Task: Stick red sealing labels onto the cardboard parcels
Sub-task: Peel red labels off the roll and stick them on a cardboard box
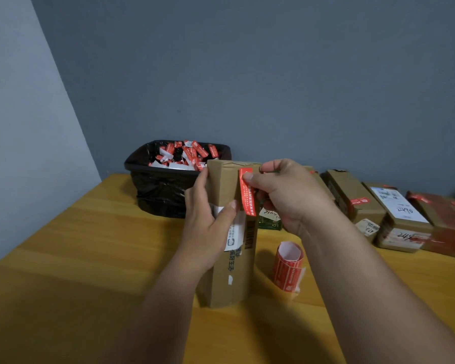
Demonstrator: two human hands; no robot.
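Partway through, by the look of it. Right of the tall parcel (229, 232), along the wall: a row of at least 3 parcels (357, 198), most with red strips already stuck across edges, so judged finished. Behind the tall parcel, to its left: a black bin (168, 179) heaped with white backing slips and red scraps, suggesting many labels already peeled. Just right of the tall parcel's base: a roll of red labels (288, 266), standing on end on the wooden table (63, 258), plenty left on it.

In hand now: 1 red label (247, 193), laid lengthwise down the tall parcel's upper right edge, near the top corner. Upper end pressed down under the right thumb; lower end apparently still loose, not yet smoothed. Left to do here, as a judgement: rubbing the strip flat over the seam, then setting this parcel with the others.

Tall parcel upright at table centre, between both hands. Left hand (208, 224) wrapped around its left side, thumb across the front on the white shipping slip, gripping to steady. Right hand (286, 190) at the upper right corner, fingers curled, thumb tip bearing on the label's top.
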